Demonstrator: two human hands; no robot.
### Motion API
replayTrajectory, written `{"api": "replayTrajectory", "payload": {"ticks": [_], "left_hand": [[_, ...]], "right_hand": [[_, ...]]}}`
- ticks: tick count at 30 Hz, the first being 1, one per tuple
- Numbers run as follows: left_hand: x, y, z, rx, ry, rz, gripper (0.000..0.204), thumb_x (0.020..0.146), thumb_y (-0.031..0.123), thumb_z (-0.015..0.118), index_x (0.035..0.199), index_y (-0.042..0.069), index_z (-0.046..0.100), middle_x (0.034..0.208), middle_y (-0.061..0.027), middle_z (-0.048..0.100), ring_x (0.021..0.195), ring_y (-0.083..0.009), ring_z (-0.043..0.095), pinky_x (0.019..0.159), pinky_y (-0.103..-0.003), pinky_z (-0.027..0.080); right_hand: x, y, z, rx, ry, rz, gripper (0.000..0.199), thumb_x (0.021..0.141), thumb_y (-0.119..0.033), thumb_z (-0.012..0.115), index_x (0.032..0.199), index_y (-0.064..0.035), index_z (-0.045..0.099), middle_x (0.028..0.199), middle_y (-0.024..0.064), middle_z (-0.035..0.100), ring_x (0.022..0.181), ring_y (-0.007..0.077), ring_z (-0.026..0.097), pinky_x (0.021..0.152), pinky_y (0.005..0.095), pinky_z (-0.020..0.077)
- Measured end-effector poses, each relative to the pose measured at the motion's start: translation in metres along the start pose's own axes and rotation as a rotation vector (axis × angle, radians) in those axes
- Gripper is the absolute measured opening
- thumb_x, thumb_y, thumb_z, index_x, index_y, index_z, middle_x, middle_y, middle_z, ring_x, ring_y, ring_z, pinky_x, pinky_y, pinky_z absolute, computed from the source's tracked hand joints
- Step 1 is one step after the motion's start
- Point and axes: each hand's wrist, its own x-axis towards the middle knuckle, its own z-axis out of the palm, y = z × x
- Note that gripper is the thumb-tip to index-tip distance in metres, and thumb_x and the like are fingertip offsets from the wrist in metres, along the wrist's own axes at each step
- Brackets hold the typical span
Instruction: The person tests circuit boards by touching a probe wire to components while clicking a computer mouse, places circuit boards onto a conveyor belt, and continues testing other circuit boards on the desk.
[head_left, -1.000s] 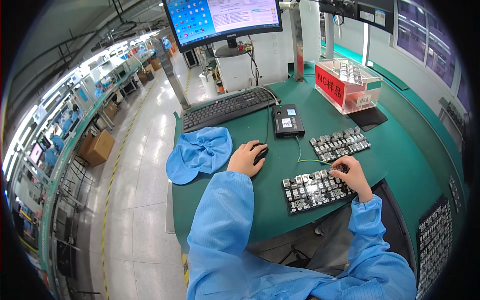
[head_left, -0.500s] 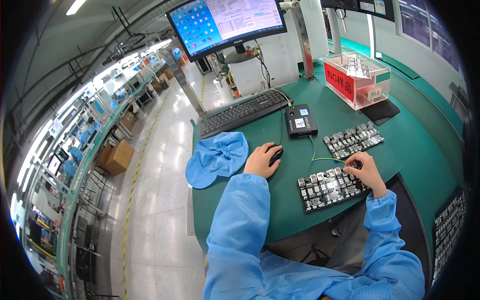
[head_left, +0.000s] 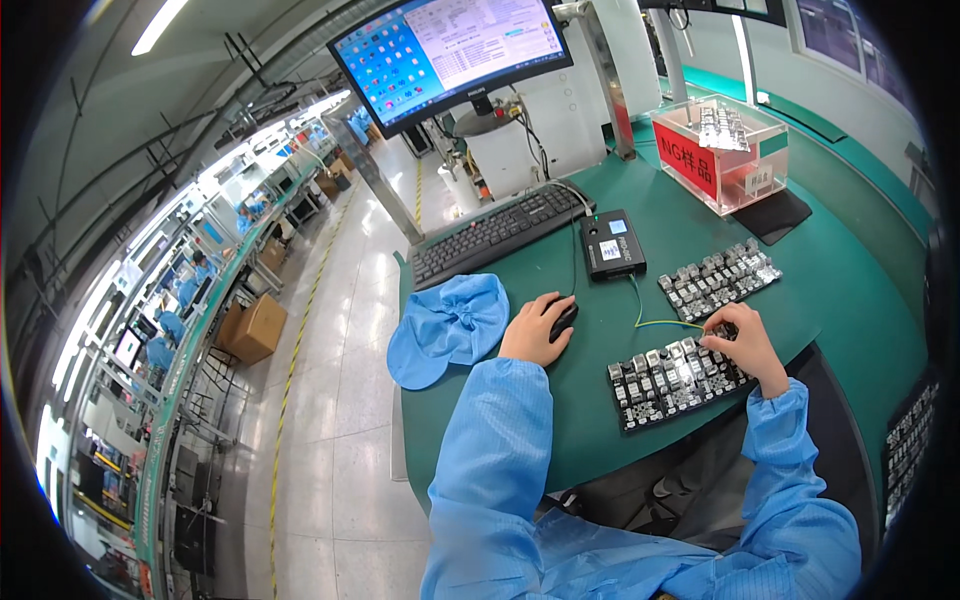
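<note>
My left hand (head_left: 538,330) rests curved over a black computer mouse (head_left: 565,318) on the green tabletop. Close by, my right hand (head_left: 745,345) has its thumb and fingers pinched at the end of a thin yellow-green cable (head_left: 665,322). That cable runs from a small black box (head_left: 612,245) with a little lit screen. The pinched end meets the upper right part of a circuit board panel (head_left: 672,382) packed with silvery components; my fingers hide the exact contact. Behind it lies a second, similar board panel (head_left: 715,280), untouched.
A blue cloth cap (head_left: 450,328) lies left of the mouse, with a black keyboard (head_left: 500,235) behind it. A monitor (head_left: 455,58) stands at the back. A clear box (head_left: 735,180) with a red label holds boards at the back right. More boards (head_left: 908,450) sit at the far right.
The whole view has shifted slightly, so the bench sits further right in the picture. Both hands keep their places on the mouse and at the board panel.
</note>
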Motion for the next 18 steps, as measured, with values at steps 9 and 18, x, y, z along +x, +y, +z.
{"api": "replayTrajectory", "payload": {"ticks": [9, 18], "left_hand": [[-0.0030, -0.0007, 0.0034, 0.001, 0.029, -0.021, 0.047, 0.086, 0.022, 0.068, 0.132, 0.018, 0.059, 0.134, -0.0088, 0.053, 0.118, -0.0328, 0.055, 0.101, -0.041, 0.047], [-0.0031, 0.0008, 0.0045, 0.003, 0.035, -0.017, 0.046, 0.086, 0.022, 0.068, 0.130, 0.019, 0.060, 0.134, -0.0069, 0.054, 0.117, -0.0319, 0.056, 0.100, -0.041, 0.047]], "right_hand": [[0.0000, -0.0004, 0.0045, -0.046, 0.065, -0.106, 0.021, 0.070, -0.019, 0.081, 0.082, -0.0060, 0.071, 0.082, 0.0053, 0.066, 0.087, 0.0240, 0.058, 0.082, 0.0358, 0.0448], [-0.0030, 0.0013, 0.0023, -0.042, 0.014, -0.020, 0.019, 0.074, -0.027, 0.080, 0.083, -0.0132, 0.071, 0.087, -0.0006, 0.065, 0.097, 0.0209, 0.057, 0.093, 0.0367, 0.0358]]}}
